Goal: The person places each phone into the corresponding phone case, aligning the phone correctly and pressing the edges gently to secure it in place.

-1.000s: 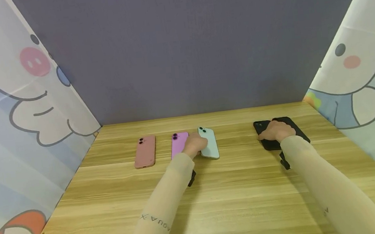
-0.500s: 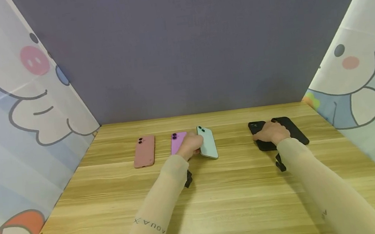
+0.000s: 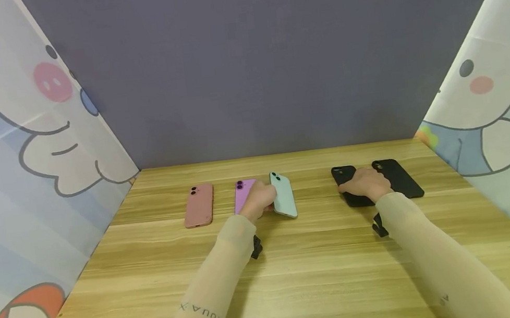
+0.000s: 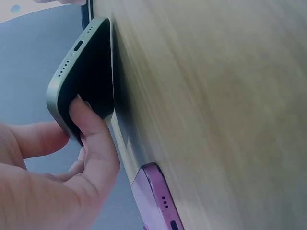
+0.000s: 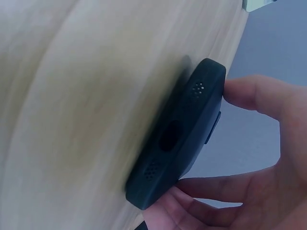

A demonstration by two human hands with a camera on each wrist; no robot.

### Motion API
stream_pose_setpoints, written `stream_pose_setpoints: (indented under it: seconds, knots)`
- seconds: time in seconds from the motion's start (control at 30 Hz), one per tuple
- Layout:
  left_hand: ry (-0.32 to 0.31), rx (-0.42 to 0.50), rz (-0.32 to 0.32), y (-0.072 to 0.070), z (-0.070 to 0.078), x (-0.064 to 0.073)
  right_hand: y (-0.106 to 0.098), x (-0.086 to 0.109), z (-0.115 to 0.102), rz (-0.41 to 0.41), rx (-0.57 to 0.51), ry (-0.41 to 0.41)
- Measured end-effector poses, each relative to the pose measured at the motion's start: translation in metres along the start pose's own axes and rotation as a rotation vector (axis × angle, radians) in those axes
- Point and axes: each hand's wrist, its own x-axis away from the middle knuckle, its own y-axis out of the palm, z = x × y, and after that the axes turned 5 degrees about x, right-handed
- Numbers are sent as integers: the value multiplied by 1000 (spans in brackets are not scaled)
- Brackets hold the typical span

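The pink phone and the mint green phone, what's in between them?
The purple phone lies between the pink phone and the mint green phone, partly hidden by the left hand, as the head view shows.

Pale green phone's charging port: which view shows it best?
The left wrist view, where the charging port shows up close. In the head view, the pale green phone shows its back, no visible port; the right wrist view, only a pale corner, probably its.

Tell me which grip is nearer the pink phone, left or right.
Left. The left grip is to the right of the pink phone, pinching the pale green phone; the right grip is much farther right, holding the leftmost black phone.
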Motion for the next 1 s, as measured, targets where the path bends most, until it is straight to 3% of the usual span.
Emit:
stream_pose_setpoints:
  seconds: [0.53,1.0]
  knots:
    - [61,-23,66,0,-2,1,6,9,-19,28,-77,-77]
    - [82,63,63,-16,5,6,4,13,-33,46,-140,-73]
